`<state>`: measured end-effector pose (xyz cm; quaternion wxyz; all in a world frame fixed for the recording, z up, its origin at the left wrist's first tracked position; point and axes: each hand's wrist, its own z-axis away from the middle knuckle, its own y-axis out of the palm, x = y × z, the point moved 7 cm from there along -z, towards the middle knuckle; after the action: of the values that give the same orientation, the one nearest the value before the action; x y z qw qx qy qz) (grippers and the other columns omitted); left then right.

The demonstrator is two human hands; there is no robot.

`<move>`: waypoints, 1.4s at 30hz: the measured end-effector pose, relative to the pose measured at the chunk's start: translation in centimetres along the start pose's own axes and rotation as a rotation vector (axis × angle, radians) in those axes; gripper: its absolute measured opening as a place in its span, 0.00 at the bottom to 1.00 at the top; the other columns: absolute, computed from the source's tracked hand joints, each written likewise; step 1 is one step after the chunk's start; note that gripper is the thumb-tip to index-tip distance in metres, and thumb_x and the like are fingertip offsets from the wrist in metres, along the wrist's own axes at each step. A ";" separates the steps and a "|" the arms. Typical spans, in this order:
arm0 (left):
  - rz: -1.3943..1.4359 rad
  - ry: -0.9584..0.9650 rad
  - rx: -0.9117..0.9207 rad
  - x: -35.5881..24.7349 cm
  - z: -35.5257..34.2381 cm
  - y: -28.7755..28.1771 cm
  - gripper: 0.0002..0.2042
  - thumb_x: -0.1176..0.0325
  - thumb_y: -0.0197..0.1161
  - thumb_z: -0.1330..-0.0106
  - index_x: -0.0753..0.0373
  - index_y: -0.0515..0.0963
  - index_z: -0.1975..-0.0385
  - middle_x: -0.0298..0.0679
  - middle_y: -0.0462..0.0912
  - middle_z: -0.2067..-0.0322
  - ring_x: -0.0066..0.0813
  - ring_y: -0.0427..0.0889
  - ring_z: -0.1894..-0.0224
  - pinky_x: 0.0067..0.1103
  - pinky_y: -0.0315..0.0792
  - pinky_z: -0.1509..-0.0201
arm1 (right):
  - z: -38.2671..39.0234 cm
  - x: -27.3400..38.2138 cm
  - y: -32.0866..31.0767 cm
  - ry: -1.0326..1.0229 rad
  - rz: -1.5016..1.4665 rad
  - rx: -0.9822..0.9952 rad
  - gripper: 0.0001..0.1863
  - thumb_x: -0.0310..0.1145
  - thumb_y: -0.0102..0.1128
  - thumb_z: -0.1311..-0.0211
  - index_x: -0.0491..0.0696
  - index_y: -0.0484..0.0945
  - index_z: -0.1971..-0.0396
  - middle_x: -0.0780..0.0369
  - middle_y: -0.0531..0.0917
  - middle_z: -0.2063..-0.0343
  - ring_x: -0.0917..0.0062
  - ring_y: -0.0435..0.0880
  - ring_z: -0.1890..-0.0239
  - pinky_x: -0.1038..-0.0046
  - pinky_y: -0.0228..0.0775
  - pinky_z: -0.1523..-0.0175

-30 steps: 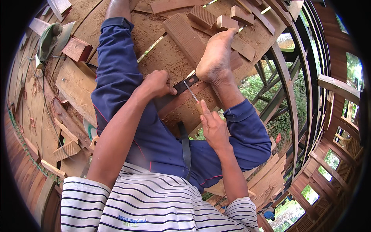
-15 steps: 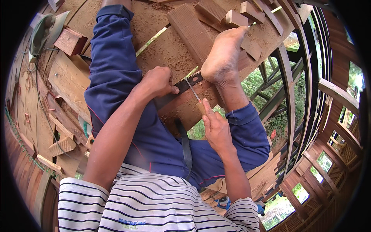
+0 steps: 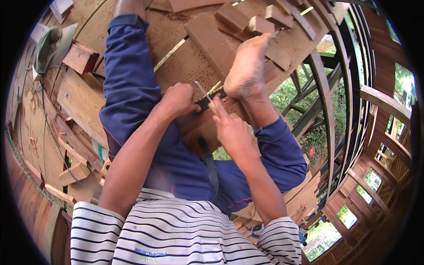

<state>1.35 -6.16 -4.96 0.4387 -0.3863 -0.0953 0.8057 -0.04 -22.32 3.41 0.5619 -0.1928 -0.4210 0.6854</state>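
File [image 3: 204,92] in right grip [image 3: 234,132] crosses the toothed blade [image 3: 204,103].

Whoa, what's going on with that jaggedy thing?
A person sits among wooden boards. The left hand grips a dark, toothed blade. The right hand holds a thin, file-like tool by its pale handle, and its metal rod crosses the toothed edge. The blade's far end is beside the heel of a bare foot.
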 end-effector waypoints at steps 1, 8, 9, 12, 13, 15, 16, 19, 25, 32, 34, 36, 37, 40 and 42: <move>0.011 0.023 -0.070 -0.2 0.1 -0.1 0.21 0.55 0.82 0.49 0.67 0.86 0.69 0.55 0.88 0.67 0.54 0.88 0.58 0.41 0.80 0.52 | -0.7 0.0 0.1 -0.022 -0.014 -0.028 0.31 0.42 0.55 0.24 0.62 0.61 0.24 0.44 0.84 0.64 0.45 0.87 0.64 0.47 0.80 0.59; 0.100 -0.030 -0.087 0.7 0.5 0.0 0.21 0.54 0.83 0.49 0.66 0.87 0.66 0.53 0.89 0.63 0.52 0.88 0.55 0.39 0.80 0.49 | 2.6 -1.5 -3.9 -0.252 -0.311 -0.412 0.31 0.32 0.59 0.29 0.56 0.68 0.26 0.52 0.75 0.66 0.53 0.81 0.65 0.53 0.76 0.58; 0.084 -0.026 -0.078 0.6 0.5 -0.2 0.21 0.54 0.83 0.49 0.66 0.87 0.66 0.53 0.89 0.63 0.52 0.88 0.55 0.39 0.80 0.49 | 3.6 -2.2 -3.4 -0.274 -0.287 -0.429 0.32 0.31 0.61 0.31 0.55 0.68 0.26 0.52 0.75 0.65 0.54 0.81 0.65 0.53 0.77 0.58; 0.069 0.016 -0.127 1.1 -0.1 0.1 0.20 0.54 0.83 0.51 0.65 0.84 0.76 0.52 0.87 0.73 0.50 0.88 0.64 0.38 0.79 0.59 | 5.1 -4.2 -0.4 -0.237 -0.293 -0.300 0.34 0.29 0.63 0.33 0.55 0.68 0.26 0.52 0.74 0.64 0.54 0.81 0.65 0.56 0.77 0.58; 0.068 0.023 -0.139 1.1 -0.2 0.1 0.20 0.54 0.83 0.51 0.65 0.84 0.76 0.51 0.87 0.73 0.49 0.88 0.64 0.38 0.79 0.59 | 5.5 -4.6 0.3 -0.229 -0.292 -0.262 0.34 0.30 0.63 0.33 0.55 0.68 0.26 0.52 0.74 0.64 0.54 0.81 0.65 0.56 0.77 0.58; 0.060 0.031 -0.153 1.0 0.1 0.1 0.20 0.54 0.83 0.50 0.65 0.84 0.75 0.51 0.87 0.73 0.49 0.88 0.64 0.38 0.79 0.58 | 5.6 -4.8 0.7 -0.224 -0.305 -0.256 0.35 0.30 0.62 0.32 0.55 0.66 0.25 0.52 0.73 0.65 0.54 0.80 0.65 0.56 0.76 0.58; 0.054 0.013 -0.119 1.0 0.0 0.1 0.20 0.54 0.83 0.50 0.65 0.85 0.72 0.52 0.88 0.70 0.49 0.88 0.61 0.38 0.79 0.55 | 5.6 -4.9 0.6 -0.220 -0.304 -0.249 0.35 0.30 0.62 0.31 0.56 0.66 0.25 0.52 0.73 0.65 0.54 0.80 0.65 0.56 0.76 0.58; 0.049 -0.032 -0.041 0.7 0.3 0.0 0.21 0.53 0.82 0.49 0.65 0.88 0.65 0.53 0.89 0.63 0.51 0.88 0.55 0.38 0.80 0.49 | 5.5 -5.0 0.9 -0.214 -0.306 -0.224 0.34 0.30 0.61 0.31 0.56 0.66 0.25 0.52 0.73 0.66 0.54 0.80 0.66 0.56 0.75 0.59; 0.054 -0.052 -0.028 0.7 0.2 -0.2 0.21 0.53 0.82 0.49 0.65 0.88 0.66 0.53 0.89 0.64 0.51 0.88 0.56 0.39 0.80 0.50 | 5.5 -4.9 0.9 -0.207 -0.282 -0.216 0.34 0.31 0.60 0.29 0.57 0.64 0.24 0.52 0.74 0.67 0.51 0.80 0.68 0.54 0.76 0.60; 0.074 -0.001 -0.118 0.9 0.5 0.0 0.19 0.55 0.82 0.49 0.65 0.84 0.74 0.51 0.87 0.72 0.50 0.88 0.63 0.39 0.79 0.58 | 5.5 -3.7 0.1 -0.129 -0.116 -0.047 0.37 0.31 0.57 0.27 0.62 0.56 0.21 0.47 0.78 0.73 0.45 0.81 0.70 0.47 0.74 0.61; 0.066 0.009 -0.130 0.8 0.6 0.1 0.19 0.55 0.82 0.49 0.66 0.84 0.75 0.52 0.87 0.72 0.50 0.88 0.62 0.39 0.79 0.58 | 5.0 -3.3 0.0 -0.090 -0.065 0.033 0.38 0.32 0.56 0.26 0.62 0.54 0.20 0.45 0.80 0.72 0.43 0.82 0.70 0.45 0.74 0.61; 0.054 0.021 -0.131 0.5 0.4 0.0 0.20 0.55 0.82 0.50 0.67 0.84 0.75 0.53 0.87 0.72 0.51 0.88 0.63 0.39 0.79 0.58 | 4.2 -3.2 0.4 -0.051 -0.026 0.080 0.38 0.34 0.56 0.26 0.63 0.52 0.20 0.44 0.81 0.72 0.43 0.84 0.70 0.45 0.76 0.62; 0.036 0.008 -0.079 0.5 0.4 0.5 0.20 0.55 0.83 0.49 0.67 0.85 0.72 0.53 0.88 0.69 0.53 0.88 0.61 0.39 0.80 0.55 | 3.5 -2.5 0.9 -0.033 -0.015 0.088 0.38 0.36 0.56 0.26 0.64 0.52 0.20 0.44 0.82 0.71 0.43 0.85 0.69 0.45 0.77 0.61; -0.007 0.007 -0.066 0.2 0.0 -0.4 0.21 0.54 0.83 0.50 0.66 0.86 0.70 0.53 0.88 0.67 0.55 0.88 0.59 0.39 0.81 0.53 | 0.5 -0.8 0.3 -0.060 -0.041 0.035 0.37 0.38 0.56 0.26 0.65 0.53 0.21 0.43 0.83 0.70 0.42 0.86 0.69 0.44 0.79 0.60; 0.001 0.036 -0.165 0.9 -0.2 -0.3 0.20 0.54 0.83 0.52 0.66 0.83 0.78 0.54 0.86 0.74 0.54 0.88 0.65 0.39 0.80 0.60 | -0.4 0.0 0.0 -0.135 -0.098 -0.056 0.33 0.37 0.55 0.25 0.63 0.58 0.22 0.44 0.85 0.66 0.42 0.86 0.62 0.46 0.79 0.55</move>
<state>1.45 -5.34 -5.41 0.4068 -0.4355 -0.1534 0.7882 0.25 -22.14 3.20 0.5594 -0.1409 -0.4860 0.6566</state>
